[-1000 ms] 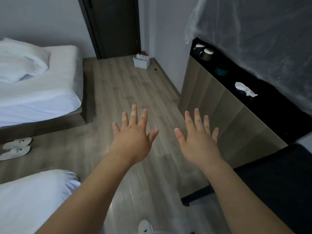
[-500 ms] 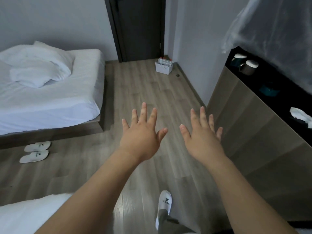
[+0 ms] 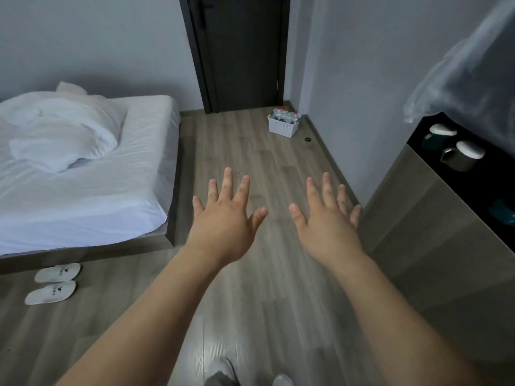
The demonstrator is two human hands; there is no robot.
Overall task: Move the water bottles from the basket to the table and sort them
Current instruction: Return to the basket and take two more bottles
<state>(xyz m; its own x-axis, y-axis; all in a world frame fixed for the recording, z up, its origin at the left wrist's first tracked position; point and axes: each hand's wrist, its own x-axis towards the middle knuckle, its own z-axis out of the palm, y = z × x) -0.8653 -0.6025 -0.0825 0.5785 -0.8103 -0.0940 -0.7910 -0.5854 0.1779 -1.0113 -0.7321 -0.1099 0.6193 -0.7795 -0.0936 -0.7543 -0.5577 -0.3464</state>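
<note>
You're at the approach step: your left hand (image 3: pixel 223 229) and right hand (image 3: pixel 326 227) are spread flat, holding nothing. The white slotted plastic basket (image 3: pixel 282 126) of clear water bottles (image 3: pixel 285 116) sits upper centre, by the dark door (image 3: pixel 245 51). Next, walk over and crouch to it.

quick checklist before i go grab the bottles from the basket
1. The left hand is free: ok, open, holding nothing.
2. The right hand is free: ok, open, holding nothing.
3. The basket is located: ok, on the floor in the corner beside the door.
4. The water bottles are in it: ok, upright; count cannot tell.
5. Basket within reach: not ok, far across the floor.
6. Room on the table: cannot tell, only part shows, two mugs on it.
</note>
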